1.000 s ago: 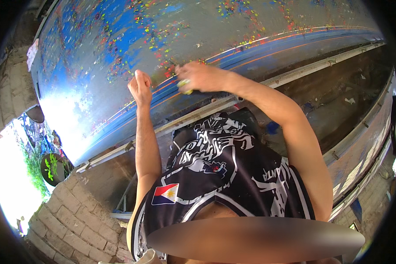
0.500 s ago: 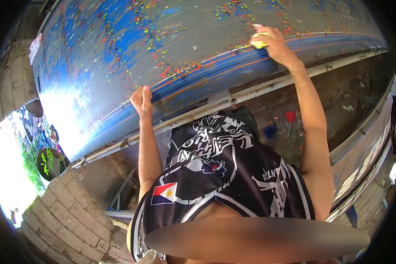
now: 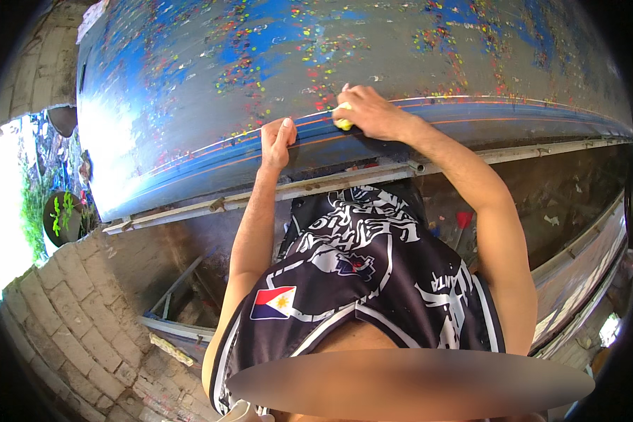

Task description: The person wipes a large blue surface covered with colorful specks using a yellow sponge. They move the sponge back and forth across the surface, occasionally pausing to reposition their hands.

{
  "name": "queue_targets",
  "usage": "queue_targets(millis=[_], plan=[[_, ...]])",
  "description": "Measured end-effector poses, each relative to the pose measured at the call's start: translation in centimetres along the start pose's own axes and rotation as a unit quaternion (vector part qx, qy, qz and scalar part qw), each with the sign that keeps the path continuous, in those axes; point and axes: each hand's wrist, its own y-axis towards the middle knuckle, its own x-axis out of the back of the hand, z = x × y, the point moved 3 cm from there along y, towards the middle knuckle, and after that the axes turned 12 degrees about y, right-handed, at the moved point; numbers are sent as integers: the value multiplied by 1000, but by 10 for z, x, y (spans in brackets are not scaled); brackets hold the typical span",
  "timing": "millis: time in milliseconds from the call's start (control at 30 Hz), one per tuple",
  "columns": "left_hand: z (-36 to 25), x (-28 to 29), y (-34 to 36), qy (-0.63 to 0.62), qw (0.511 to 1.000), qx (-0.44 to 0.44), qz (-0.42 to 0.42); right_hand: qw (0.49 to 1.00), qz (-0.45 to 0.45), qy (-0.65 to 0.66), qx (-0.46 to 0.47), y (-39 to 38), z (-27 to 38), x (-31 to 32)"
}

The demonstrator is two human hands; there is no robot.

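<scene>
My right hand (image 3: pixel 373 114) is closed around a small yellow wad (image 3: pixel 344 117), perhaps a sponge or cloth. It presses the wad near the front border of a long table (image 3: pixel 373 60), whose grey and blue top carries many red, yellow and green paint specks. To its left, my left hand (image 3: pixel 279 144) is a closed fist with the thumb on top. That fist is at the same border, beside the dark blue band with white and orange lines. Whatever it may hold is hidden in the fingers.
A metal rail (image 3: pixel 309 188) runs along the table's front, between it and my body. Another long board (image 3: pixel 577 250) lies at the right. Brick paving (image 3: pixel 70 309) covers the floor at left, near a potted plant (image 3: pixel 62 214). A red scrap (image 3: pixel 464 219) lies below the rail.
My right hand has swept left along the border with the yellow wad, coming closer to my left hand. The whole view has shifted, and the left fist stays closed.
</scene>
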Motion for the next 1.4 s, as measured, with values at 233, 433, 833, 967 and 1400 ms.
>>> queue_targets(millis=[233, 433, 833, 967, 1400], plan=[[-1, -2, 18, 10, 997, -41, -68, 979, -154, -61, -121, 93, -14, -16], [4, -4, 15, 42, 995, -70, -62, 956, -197, -92, -197, 100, -10, -18], [-6, -3, 20, 115, 984, -124, -56, 966, -174, -112, -156, 137, -80, 5], [-10, -5, 23, 147, 980, -124, -45, 959, -187, -151, -148, 211, -163, 38], [-5, -14, 25, 202, 972, -75, -92, 965, -239, -68, -84, 357, -301, 116]])
